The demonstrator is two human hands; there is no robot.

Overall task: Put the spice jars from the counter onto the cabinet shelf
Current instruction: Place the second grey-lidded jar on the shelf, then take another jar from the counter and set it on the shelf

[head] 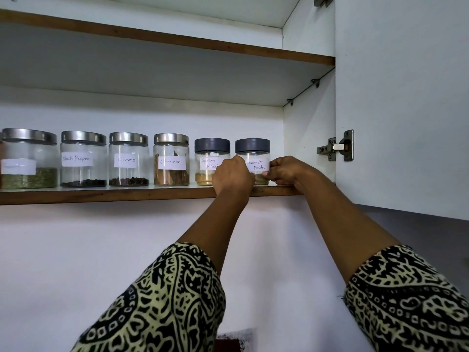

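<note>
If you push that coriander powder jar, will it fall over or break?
Probably won't tip: the coriander powder jar looks short and wide, standing flat on the shelf. Likely light, since only a little powder shows at the bottom. Its clear wall looks smooth, so it may slide; the left hand and right hand both hold it.

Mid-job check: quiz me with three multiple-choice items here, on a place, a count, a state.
1. Where in the row is the Coriander Powder jar? A) left end B) right end C) middle
2. How many jars have dark grey lids? A) two B) four C) six
3. The hands: A) both hold the Coriander Powder jar B) both hang idle C) both on its lid
Answers: 1B, it stands right of the Garam Masala jar, last. 2A, the other four are steel lids. 3A, left hand and right hand grip its sides.
</note>
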